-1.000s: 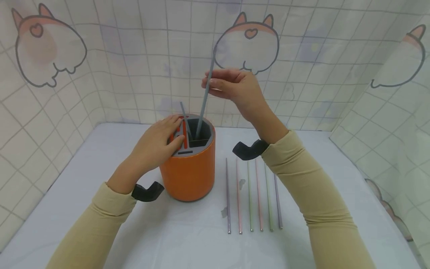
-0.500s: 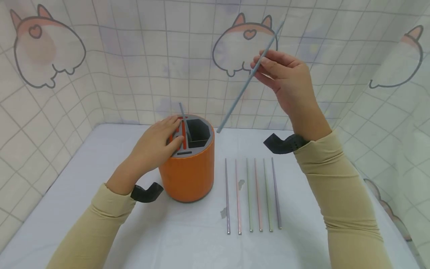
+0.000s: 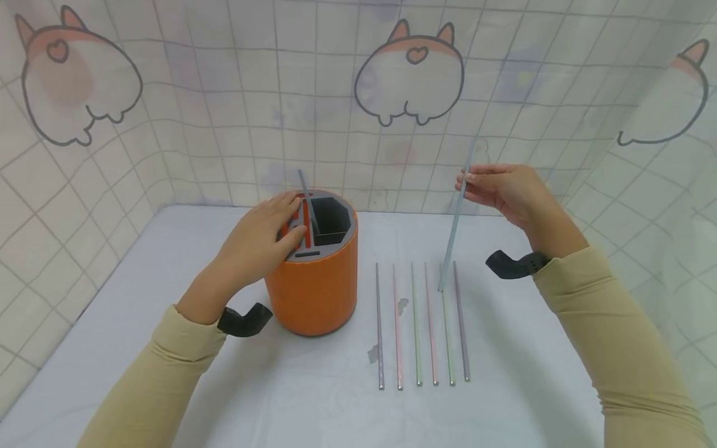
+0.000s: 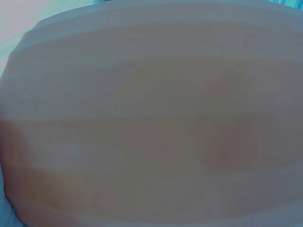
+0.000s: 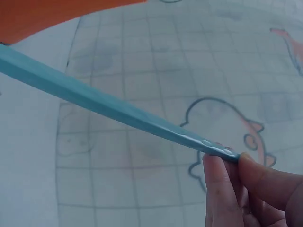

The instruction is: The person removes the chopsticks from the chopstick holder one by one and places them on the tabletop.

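Note:
My right hand (image 3: 504,190) pinches a light-blue chopstick (image 3: 455,227) near its upper end, between thumb and fingertips. In the right wrist view the chopstick (image 5: 113,109) runs slantwise from the fingers (image 5: 220,187). Its lower tip hangs over the far ends of several chopsticks (image 3: 398,323) laid side by side, coloured purple, pink and green. On the grey slotted top of an orange utensil holder (image 3: 313,298) rests my left hand (image 3: 257,236), fingers extended. Another blue chopstick (image 3: 304,186) leans in the holder's large compartment. A blurred close surface (image 4: 151,113) fills the left wrist view.
A white cloth (image 3: 313,392) covers the table. Grey patches (image 3: 403,306) show between the chopsticks. Behind stands a white grid-patterned curtain (image 3: 224,143) with cartoon animals, folding round both sides.
My right hand has lifted the blue chopstick out of the holder, carried it right, then lowered it above the row. The left hand and the holder have stayed in place.

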`<state>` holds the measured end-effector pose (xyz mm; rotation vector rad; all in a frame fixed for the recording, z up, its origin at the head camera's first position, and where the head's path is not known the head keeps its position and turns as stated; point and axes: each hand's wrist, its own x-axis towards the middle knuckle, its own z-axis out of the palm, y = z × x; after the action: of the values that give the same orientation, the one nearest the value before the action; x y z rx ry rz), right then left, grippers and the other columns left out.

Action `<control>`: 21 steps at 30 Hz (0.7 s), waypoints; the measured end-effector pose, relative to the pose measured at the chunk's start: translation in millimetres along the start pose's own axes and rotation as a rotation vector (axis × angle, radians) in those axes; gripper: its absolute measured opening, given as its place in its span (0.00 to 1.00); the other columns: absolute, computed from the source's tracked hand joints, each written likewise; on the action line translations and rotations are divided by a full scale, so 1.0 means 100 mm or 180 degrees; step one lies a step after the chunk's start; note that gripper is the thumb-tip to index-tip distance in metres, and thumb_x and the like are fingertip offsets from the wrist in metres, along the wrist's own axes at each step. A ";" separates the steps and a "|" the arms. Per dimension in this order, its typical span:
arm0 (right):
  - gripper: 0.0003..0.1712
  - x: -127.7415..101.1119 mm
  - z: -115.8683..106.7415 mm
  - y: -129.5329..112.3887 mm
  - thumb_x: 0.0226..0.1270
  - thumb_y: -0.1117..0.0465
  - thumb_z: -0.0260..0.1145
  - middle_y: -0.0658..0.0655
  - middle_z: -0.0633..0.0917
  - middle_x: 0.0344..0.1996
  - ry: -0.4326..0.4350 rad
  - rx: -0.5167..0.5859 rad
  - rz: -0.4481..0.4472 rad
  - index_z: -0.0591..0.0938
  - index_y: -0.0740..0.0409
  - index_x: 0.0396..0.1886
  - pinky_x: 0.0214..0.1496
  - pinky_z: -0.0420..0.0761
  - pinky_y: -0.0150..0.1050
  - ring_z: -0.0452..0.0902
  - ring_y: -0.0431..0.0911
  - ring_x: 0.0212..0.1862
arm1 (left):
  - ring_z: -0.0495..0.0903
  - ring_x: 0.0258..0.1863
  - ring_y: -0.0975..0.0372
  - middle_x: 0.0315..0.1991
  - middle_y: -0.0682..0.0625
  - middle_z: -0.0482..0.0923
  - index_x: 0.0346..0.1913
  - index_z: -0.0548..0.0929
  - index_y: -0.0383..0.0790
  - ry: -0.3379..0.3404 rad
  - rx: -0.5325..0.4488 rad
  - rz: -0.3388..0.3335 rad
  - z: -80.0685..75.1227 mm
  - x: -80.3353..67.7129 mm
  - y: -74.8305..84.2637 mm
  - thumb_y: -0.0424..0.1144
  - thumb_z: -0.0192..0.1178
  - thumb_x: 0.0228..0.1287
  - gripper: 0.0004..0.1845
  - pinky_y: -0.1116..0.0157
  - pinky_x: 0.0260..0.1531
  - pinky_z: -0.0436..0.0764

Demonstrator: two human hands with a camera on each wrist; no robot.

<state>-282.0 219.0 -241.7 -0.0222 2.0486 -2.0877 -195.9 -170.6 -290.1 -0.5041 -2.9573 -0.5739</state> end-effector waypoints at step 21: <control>0.06 0.11 -0.86 1.31 0.73 0.66 0.61 0.48 0.91 0.31 -0.0187 -0.0417 0.1200 0.84 0.56 0.40 0.44 0.87 0.29 0.89 0.39 0.37 | 0.48 0.80 0.48 0.80 0.43 0.50 0.78 0.55 0.38 -0.0008 -0.0021 0.0016 -0.01 -0.03 -0.01 0.50 0.44 0.78 0.33 0.47 0.80 0.48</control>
<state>-288.0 300.8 -376.0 0.2581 1.9696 -1.7061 -193.7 -172.5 -289.4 -0.5131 -2.9565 -0.5833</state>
